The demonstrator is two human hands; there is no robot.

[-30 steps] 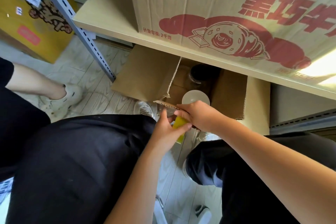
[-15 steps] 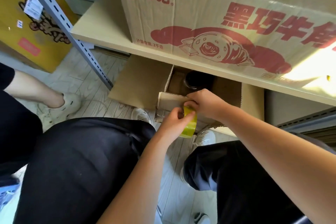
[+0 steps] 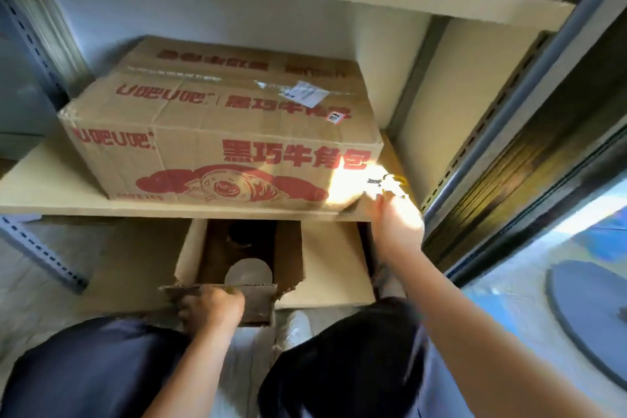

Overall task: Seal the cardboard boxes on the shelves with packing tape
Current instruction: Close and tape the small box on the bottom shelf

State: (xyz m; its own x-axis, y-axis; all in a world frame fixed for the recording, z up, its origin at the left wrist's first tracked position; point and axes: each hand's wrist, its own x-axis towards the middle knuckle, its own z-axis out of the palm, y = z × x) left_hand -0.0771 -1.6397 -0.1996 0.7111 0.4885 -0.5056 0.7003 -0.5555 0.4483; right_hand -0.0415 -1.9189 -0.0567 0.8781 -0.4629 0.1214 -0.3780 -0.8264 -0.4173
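The left hand [image 3: 212, 310] has its grip curled round the near flap [image 3: 237, 295] of the open box [image 3: 325, 268] on the floor, under the shelf [image 3: 51, 193]. A sliver of yellow shows at its fingertips; whether that is the tape I cannot tell. The right hand [image 3: 395, 226] reaches up to the shelf edge beside the printed box [image 3: 217, 132], toward a small yellow and black thing [image 3: 390, 181] lying in a patch of glare. Glare and blur hide the fingers, so I cannot tell whether that grip is open or closed on anything.

The step in hand looks like fetching a tool, perhaps a cutter, while the flap is kept in place. To do it well, the left hand should keep the flap pressed down so it does not spring up, and the right hand should pick the thing up cleanly without knocking it behind the printed box. The open box also needs its other flaps folded in before any tape goes on, and the round white lid [image 3: 248, 273] inside must sit below them.

Count: 2 cardboard boxes, 1 open on the floor and 1 closed on the shelf; 2 shelf boards in view; 1 white lid and 1 dark jar [image 3: 242, 234] inside the open box; 2 hands.
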